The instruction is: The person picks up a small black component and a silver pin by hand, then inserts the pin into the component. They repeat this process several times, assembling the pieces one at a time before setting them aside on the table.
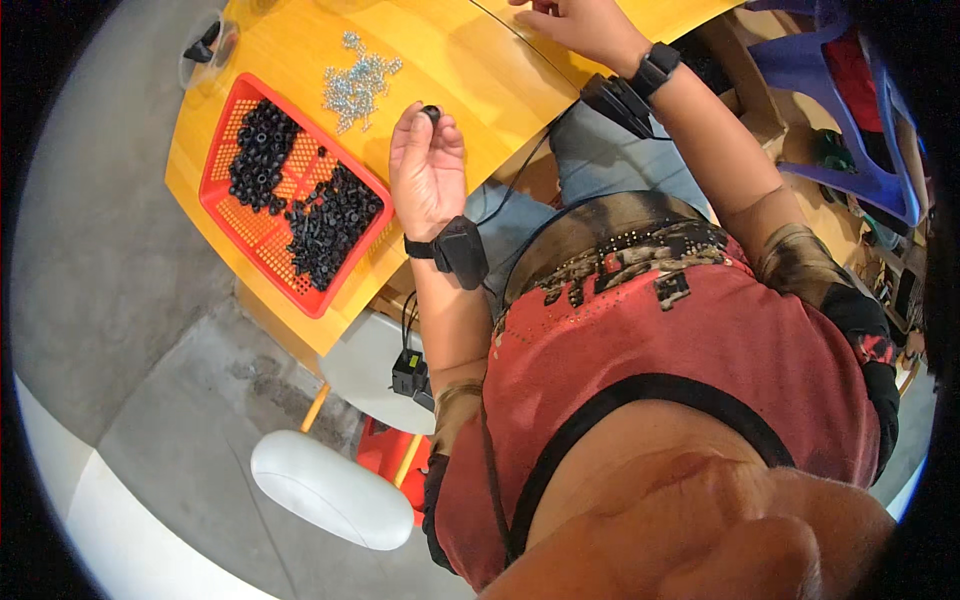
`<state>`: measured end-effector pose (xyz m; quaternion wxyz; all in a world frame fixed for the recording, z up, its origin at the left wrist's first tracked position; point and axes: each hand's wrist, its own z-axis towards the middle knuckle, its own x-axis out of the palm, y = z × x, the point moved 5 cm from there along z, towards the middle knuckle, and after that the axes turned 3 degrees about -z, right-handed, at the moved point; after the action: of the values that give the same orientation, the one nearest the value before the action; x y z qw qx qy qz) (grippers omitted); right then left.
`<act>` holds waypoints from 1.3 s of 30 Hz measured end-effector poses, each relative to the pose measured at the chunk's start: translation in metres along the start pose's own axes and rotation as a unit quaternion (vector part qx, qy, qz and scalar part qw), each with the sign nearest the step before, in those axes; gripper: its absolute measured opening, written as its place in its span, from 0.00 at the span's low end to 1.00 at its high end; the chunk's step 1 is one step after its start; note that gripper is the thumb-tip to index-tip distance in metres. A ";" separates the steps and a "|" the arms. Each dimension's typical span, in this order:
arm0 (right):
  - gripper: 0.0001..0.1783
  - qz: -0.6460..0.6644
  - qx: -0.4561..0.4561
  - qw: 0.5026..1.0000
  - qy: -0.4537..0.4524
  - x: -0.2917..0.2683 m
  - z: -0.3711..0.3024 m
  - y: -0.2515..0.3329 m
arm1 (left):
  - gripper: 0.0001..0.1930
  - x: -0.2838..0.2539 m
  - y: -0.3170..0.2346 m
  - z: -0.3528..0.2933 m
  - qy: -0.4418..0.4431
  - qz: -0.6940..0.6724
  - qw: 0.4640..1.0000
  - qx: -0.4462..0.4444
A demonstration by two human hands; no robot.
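My left hand (pixel 428 165) is palm up at the table's near edge. Its thumb and fingers are closed on a small round black plastic part (pixel 431 113). My right hand (pixel 580 25) is over the table at the top, cut by the picture's edge. Its visible fingers are bent, and what they hold, if anything, does not show. Left of my left hand lies a loose pile of small silvery screws (pixel 358 85). Beside it a red plastic basket (pixel 240 235) holds a heap of rounded black parts (pixel 262 150) and a heap of smaller black pieces (pixel 335 220).
The yellow wooden table (pixel 450 40) has a seam running across it. A clear cup-like container (pixel 203 50) with something black stands at its far left corner. A black box (pixel 615 105) with a cable hangs by my right wrist. Blue plastic stools (pixel 840 110) are at right, a grey padded seat (pixel 330 490) at lower left.
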<state>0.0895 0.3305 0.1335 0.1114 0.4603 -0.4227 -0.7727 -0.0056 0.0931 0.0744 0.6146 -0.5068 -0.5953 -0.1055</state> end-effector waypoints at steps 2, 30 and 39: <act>0.12 -0.225 -0.027 0.971 0.077 -0.002 0.001 0.006 | 0.10 -0.003 0.000 0.000 -0.009 0.000 1.000 0.020; 0.12 -0.077 -0.110 0.988 0.070 0.065 0.015 0.061 | 0.12 -0.006 0.030 -0.006 0.104 -0.096 0.989 0.047; 0.11 -0.093 -0.099 0.987 0.084 0.077 0.019 0.061 | 0.11 0.011 0.039 -0.008 0.145 -0.120 0.982 0.032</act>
<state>0.0186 0.2603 0.1364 0.1188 0.5475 -0.2886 -0.7764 0.0304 0.1101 0.0659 0.6928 -0.3910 -0.5597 -0.2319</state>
